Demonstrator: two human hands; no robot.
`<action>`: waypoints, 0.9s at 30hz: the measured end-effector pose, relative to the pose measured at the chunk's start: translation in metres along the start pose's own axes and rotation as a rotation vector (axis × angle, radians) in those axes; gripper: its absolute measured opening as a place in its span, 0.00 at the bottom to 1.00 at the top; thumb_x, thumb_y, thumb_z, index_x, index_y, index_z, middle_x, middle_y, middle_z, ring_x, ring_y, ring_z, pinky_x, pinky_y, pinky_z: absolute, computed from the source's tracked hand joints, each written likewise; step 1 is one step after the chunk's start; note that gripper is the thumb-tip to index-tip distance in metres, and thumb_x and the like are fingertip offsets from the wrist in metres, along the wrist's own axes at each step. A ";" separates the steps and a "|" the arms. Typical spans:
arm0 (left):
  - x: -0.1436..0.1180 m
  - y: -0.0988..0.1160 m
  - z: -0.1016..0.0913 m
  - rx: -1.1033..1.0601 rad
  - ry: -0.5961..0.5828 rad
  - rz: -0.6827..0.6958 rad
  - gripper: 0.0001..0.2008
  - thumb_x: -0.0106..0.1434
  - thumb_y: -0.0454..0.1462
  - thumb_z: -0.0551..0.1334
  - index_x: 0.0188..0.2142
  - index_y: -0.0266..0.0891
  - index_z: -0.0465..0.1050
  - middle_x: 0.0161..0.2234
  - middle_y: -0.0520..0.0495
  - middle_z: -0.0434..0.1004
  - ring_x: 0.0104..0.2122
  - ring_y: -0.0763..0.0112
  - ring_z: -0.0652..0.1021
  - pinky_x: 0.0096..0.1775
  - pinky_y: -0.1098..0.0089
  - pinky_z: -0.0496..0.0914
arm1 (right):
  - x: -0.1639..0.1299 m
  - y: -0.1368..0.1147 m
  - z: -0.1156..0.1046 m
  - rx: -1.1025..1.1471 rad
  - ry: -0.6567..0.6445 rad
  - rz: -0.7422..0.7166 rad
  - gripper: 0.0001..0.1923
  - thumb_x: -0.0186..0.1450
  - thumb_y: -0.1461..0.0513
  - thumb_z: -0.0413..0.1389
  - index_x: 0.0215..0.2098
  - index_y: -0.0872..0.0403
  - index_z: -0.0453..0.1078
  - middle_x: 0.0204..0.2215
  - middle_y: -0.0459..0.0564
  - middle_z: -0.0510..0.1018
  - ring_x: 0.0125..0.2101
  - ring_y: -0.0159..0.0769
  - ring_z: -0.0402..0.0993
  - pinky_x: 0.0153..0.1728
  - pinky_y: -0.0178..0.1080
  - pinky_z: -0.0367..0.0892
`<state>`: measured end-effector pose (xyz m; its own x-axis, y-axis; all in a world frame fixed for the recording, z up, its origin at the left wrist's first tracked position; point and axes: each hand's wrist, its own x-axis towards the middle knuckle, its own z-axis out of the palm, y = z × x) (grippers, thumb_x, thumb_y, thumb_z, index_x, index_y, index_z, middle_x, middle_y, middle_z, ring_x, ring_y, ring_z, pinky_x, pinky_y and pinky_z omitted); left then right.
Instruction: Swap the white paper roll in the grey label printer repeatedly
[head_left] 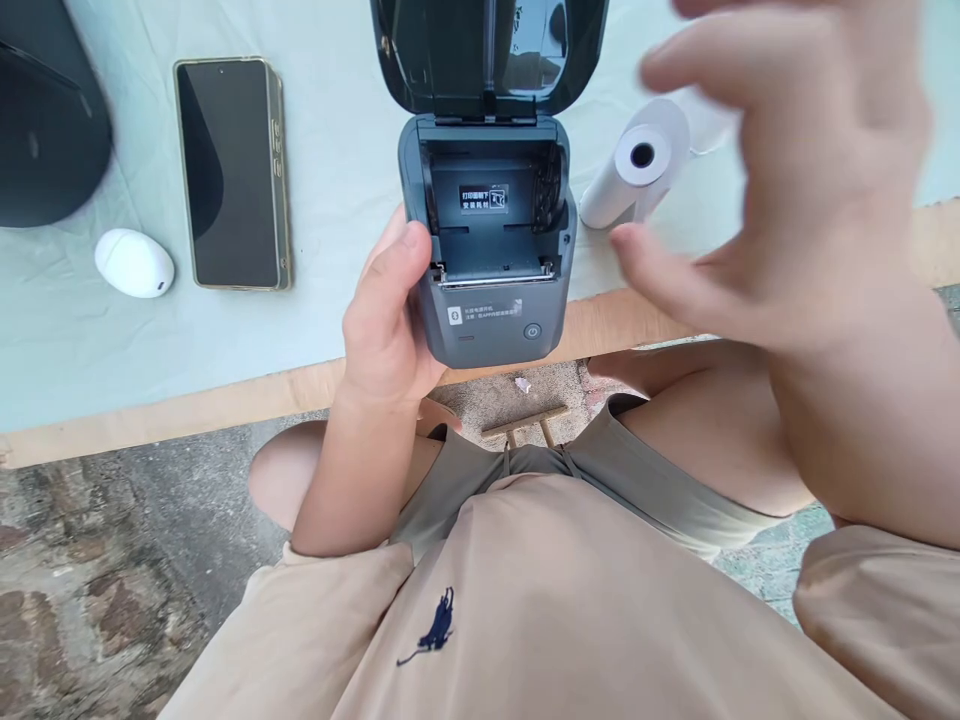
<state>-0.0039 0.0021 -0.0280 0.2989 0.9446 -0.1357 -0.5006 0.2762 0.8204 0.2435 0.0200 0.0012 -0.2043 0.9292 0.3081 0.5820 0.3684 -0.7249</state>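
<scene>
My left hand (394,310) grips a dark grey portable label printer (491,335) by its left side, thumb on the edge of the body. The printer's dark glossy lid (487,60) is swung up, and the paper bay shows a small printed sticker (484,198) with no roll inside. A power button (532,331) sits at the lower right of its front. My right hand (795,180), slightly blurred, is raised to the right with thumb and fingers spread apart and nothing between them. Just beyond its thumb, a white paper roll (611,195) lies on the table.
On the cloth-covered table (330,150) lie a smartphone (232,175), a white rounded case (133,263) and a large black object (49,120) at the far left. Another white round item (709,125) is partly hidden behind my right hand. The wooden table edge (187,410) runs above my legs.
</scene>
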 end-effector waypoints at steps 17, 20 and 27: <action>0.007 -0.011 -0.015 -0.032 -0.095 0.096 0.15 0.65 0.51 0.63 0.45 0.48 0.80 0.46 0.49 0.84 0.55 0.46 0.80 0.51 0.52 0.77 | 0.008 0.002 0.019 -0.010 -0.035 -0.067 0.34 0.57 0.58 0.69 0.60 0.43 0.67 0.51 0.42 0.75 0.48 0.32 0.76 0.42 0.35 0.69; 0.007 -0.011 -0.016 -0.063 -0.120 0.069 0.14 0.66 0.49 0.63 0.46 0.47 0.80 0.47 0.49 0.84 0.53 0.49 0.80 0.52 0.53 0.77 | 0.012 -0.011 0.022 0.469 0.059 0.187 0.21 0.52 0.66 0.68 0.43 0.50 0.69 0.42 0.41 0.75 0.38 0.27 0.77 0.32 0.34 0.70; 0.006 -0.008 -0.012 -0.008 -0.071 0.046 0.16 0.65 0.50 0.64 0.46 0.47 0.80 0.47 0.47 0.82 0.54 0.51 0.79 0.56 0.53 0.75 | 0.021 -0.022 0.017 0.788 -0.036 0.711 0.22 0.62 0.70 0.50 0.52 0.43 0.65 0.47 0.43 0.74 0.42 0.28 0.76 0.36 0.34 0.77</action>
<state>-0.0075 0.0071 -0.0420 0.3323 0.9414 -0.0582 -0.5216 0.2348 0.8202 0.2125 0.0321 0.0134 -0.0482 0.9346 -0.3525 -0.0952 -0.3556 -0.9298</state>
